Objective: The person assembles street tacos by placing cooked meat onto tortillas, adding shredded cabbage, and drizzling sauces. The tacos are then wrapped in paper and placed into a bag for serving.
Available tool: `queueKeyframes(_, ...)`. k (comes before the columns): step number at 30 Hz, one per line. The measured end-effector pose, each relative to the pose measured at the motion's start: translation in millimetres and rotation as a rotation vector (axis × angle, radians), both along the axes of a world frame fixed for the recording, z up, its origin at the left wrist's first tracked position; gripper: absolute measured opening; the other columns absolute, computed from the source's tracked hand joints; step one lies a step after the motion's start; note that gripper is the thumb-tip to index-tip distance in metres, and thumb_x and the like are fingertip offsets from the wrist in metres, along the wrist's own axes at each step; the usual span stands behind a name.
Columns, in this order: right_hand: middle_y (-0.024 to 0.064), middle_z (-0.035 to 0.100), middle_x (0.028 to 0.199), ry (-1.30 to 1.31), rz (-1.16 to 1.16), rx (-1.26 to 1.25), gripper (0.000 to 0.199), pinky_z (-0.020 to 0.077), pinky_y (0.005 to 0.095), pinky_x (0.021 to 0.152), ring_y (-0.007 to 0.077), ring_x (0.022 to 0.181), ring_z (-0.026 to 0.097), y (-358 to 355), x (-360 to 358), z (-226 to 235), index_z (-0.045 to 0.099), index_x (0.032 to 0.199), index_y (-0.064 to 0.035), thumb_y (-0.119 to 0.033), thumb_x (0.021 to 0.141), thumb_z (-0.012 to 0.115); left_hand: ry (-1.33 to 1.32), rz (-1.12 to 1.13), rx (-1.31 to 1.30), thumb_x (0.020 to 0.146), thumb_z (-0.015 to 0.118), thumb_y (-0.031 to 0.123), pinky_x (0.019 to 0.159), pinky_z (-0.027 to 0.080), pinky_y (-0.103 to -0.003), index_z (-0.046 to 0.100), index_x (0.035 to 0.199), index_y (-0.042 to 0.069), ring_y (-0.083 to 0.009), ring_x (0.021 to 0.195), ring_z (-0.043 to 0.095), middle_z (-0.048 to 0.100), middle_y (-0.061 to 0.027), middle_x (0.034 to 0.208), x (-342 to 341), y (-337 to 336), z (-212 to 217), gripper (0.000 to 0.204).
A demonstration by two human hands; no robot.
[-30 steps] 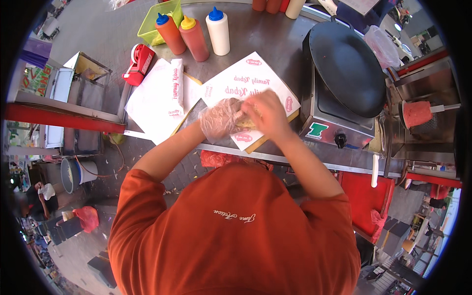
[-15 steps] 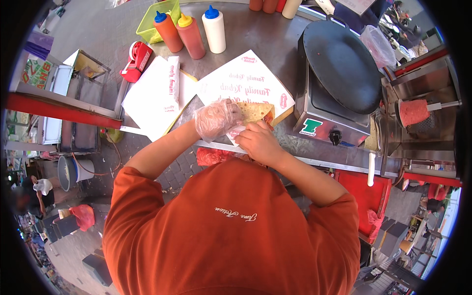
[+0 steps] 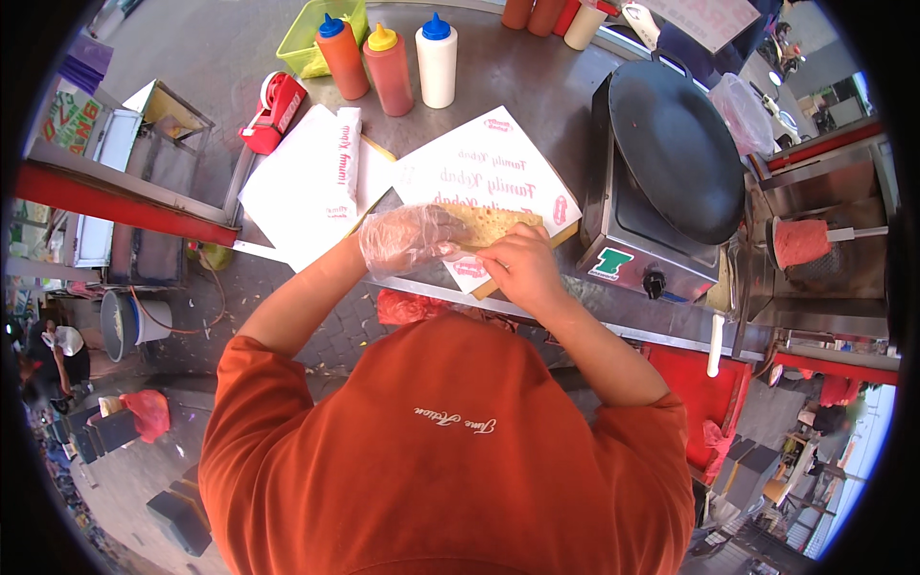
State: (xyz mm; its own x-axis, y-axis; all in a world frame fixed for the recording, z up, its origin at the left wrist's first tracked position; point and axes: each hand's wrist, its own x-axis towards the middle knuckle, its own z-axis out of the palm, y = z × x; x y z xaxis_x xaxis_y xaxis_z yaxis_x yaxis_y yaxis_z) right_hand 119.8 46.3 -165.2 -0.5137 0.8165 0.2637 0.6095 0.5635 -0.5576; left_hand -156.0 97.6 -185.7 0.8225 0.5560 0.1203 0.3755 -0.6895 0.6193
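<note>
My left hand (image 3: pixel 407 238), in a clear plastic glove, presses on the left end of a folded tan flatbread wrap (image 3: pixel 491 222). The wrap lies on a white printed paper sheet (image 3: pixel 484 171) at the near edge of the steel counter (image 3: pixel 537 86). My bare right hand (image 3: pixel 522 268) grips the wrap's near edge from the right. Both hands touch the wrap and hide most of its near side. My orange shirt fills the lower part of the view.
A stack of white printed paper (image 3: pixel 307 182) lies to the left. Three squeeze bottles, orange (image 3: pixel 342 57), red (image 3: pixel 387 69) and white (image 3: pixel 436 59), stand at the back by a green basket (image 3: pixel 307 38) and red tape dispenser (image 3: pixel 273 110). A round black griddle (image 3: pixel 676 144) sits right.
My hands and the wrap have drawn back toward the counter's near edge, my right hand sliding from on top of the wrap to its near right side. The wrap looks more tightly folded.
</note>
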Motion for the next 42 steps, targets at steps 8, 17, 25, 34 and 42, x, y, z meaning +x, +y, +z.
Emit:
queueKeyframes(8, 0.0012, 0.078, 0.091, 0.069, -0.018, 0.107, 0.007, 0.0439, 0.0416, 0.091, 0.0254, 0.095, 0.066, 44, 2, 0, 0.081, 0.092, -0.0113, -0.015, 0.087, 0.081, 0.146, 0.247, -0.003, 0.109, 0.058, 0.040, 0.101, 0.053, -0.048, 0.074, 0.124, 0.006, -0.0367, 0.116, 0.068, 0.072, -0.0187, 0.129, 31, 8, -2, 0.041)
queueKeyframes(17, 0.0128, 0.076, 0.092, -0.498, 0.084, 0.188, 0.017, 0.0490, 0.0428, 0.100, 0.0288, 0.105, 0.067, 86, -5, 12, 0.079, 0.096, -0.0038, -0.019, 0.090, 0.075, 0.425, 0.348, -0.009, 0.105, 0.058, 0.029, 0.086, 0.057, -0.050, 0.079, 0.107, 0.006, -0.0409, 0.093, 0.075, 0.077, -0.0231, 0.098, 66, 90, -10, 0.031)
queueKeyframes(25, 0.0206, 0.076, 0.103, -0.305, -0.053, -0.328, 0.023, 0.0586, 0.0478, 0.091, 0.0383, 0.100, 0.073, 123, 3, 16, 0.074, 0.106, -0.0008, -0.010, 0.086, 0.080, 0.119, 0.312, 0.722, 0.099, 0.068, 0.043, 0.099, 0.053, -0.049, 0.070, 0.117, 0.005, -0.0370, 0.110, 0.070, 0.075, -0.0188, 0.113, 63, 47, -8, 0.042)
queueKeyframes(34, 0.0183, 0.074, 0.111, -0.497, -0.049, 0.044, 0.027, 0.0561, 0.0442, 0.096, 0.0350, 0.107, 0.069, 77, -6, -7, 0.067, 0.116, 0.0032, -0.004, 0.091, 0.063, 0.469, 0.350, 0.552, 0.095, 0.070, 0.055, 0.107, 0.050, -0.049, 0.073, 0.110, 0.007, -0.0323, 0.106, 0.072, 0.077, -0.0166, 0.102, 49, 53, 22, 0.051)
queueKeyframes(42, 0.0198, 0.073, 0.106, -0.279, -0.020, 0.014, 0.028, 0.0532, 0.0464, 0.097, 0.0382, 0.110, 0.064, 79, -1, -13, 0.067, 0.116, 0.0044, 0.003, 0.089, 0.060, -0.137, 1.113, -0.653, 0.107, 0.064, 0.033, 0.107, 0.055, -0.043, 0.065, 0.130, 0.002, -0.0299, 0.119, 0.070, 0.073, -0.0168, 0.124, 9, -28, -10, 0.039)
